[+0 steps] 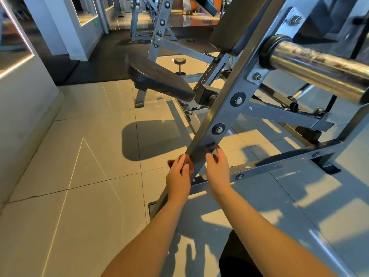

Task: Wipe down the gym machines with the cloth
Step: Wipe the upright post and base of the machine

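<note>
A grey steel gym machine fills the right half of the view, and its slanted frame bar [223,114] runs down to the tiled floor. My left hand [178,174] holds a brown cloth [189,163] against the left side of that bar, low down. On the bar's right side my right hand [217,168] touches the metal with the fingers loosely bent, and it holds nothing. Most of the cloth is hidden under my left hand.
The machine's black padded seat [159,78] juts out at centre. A chrome weight sleeve [319,66] sticks out at upper right. A dumbbell [180,65] stands on the floor behind. A wall runs along the left, and more grey frames [151,21] stand at the back.
</note>
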`<state>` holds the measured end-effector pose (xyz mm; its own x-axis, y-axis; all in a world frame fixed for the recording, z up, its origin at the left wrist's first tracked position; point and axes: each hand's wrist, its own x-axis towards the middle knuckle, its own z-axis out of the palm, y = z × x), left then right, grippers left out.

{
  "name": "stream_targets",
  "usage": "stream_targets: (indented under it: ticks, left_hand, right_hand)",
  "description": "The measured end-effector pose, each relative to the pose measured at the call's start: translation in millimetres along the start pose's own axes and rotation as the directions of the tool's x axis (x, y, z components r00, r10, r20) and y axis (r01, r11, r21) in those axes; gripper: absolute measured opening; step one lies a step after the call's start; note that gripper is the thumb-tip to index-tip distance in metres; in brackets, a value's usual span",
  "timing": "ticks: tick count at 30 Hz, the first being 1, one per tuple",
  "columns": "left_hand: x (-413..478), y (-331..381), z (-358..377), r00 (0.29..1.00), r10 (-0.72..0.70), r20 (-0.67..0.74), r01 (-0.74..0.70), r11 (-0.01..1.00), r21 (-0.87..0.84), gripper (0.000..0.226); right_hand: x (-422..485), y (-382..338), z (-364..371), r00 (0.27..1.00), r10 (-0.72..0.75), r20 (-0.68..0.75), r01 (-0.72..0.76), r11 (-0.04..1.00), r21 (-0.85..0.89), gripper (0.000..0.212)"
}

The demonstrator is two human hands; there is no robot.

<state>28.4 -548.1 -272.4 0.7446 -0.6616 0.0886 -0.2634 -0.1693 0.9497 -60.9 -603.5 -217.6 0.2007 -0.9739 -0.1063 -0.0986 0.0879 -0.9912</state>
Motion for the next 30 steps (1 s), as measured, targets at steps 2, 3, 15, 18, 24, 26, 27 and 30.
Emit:
stream_targets:
  ticks: [2,3,15,18,24,26,27,30]
  left_hand:
    - [5,30,7,0.99,0.138,0.015,-0.138,0.99,-0.014,0.04]
    - [9,43,11,0.979,0.203,0.023,-0.203,0.979,0.004,0.041]
    - [22,41,-11,0.995,0.009,0.097,-0.015,0.998,0.067,0.035]
    - [13,98,-35,0.976,-0.009,0.22,0.014,1.0,-0.02,0.031]
    - [-8,233,-84,0.931,-0.18,0.316,0.213,0.975,-0.071,0.011]
    - [-14,287,-98,0.921,-0.17,0.351,0.204,0.977,-0.062,0.009]
    - [-17,317,-103,0.923,-0.153,0.354,0.183,0.982,-0.051,0.008]
    - [-24,405,-110,0.924,-0.13,0.359,0.148,0.989,-0.023,0.009]
  right_hand:
    - [6,-8,-3,0.999,-0.032,-0.028,0.033,0.999,0.037,0.042]
    - [10,-12,-6,0.998,-0.044,-0.044,0.046,0.997,0.061,0.038]
    - [1,-23,-6,0.998,0.064,-0.014,-0.064,0.998,-0.01,0.034]
    - [-22,-72,-9,0.986,0.168,0.015,-0.168,0.986,0.018,0.026]
    - [-61,-209,-31,0.977,0.213,0.028,-0.213,0.977,-0.015,0.023]
    - [-76,-261,-44,0.975,0.219,0.033,-0.219,0.976,-0.009,0.023]
    - [-82,-285,-52,0.974,0.226,0.029,-0.226,0.974,-0.006,0.023]
    - [-98,-361,-77,0.976,0.218,0.008,-0.218,0.976,0.024,0.021]
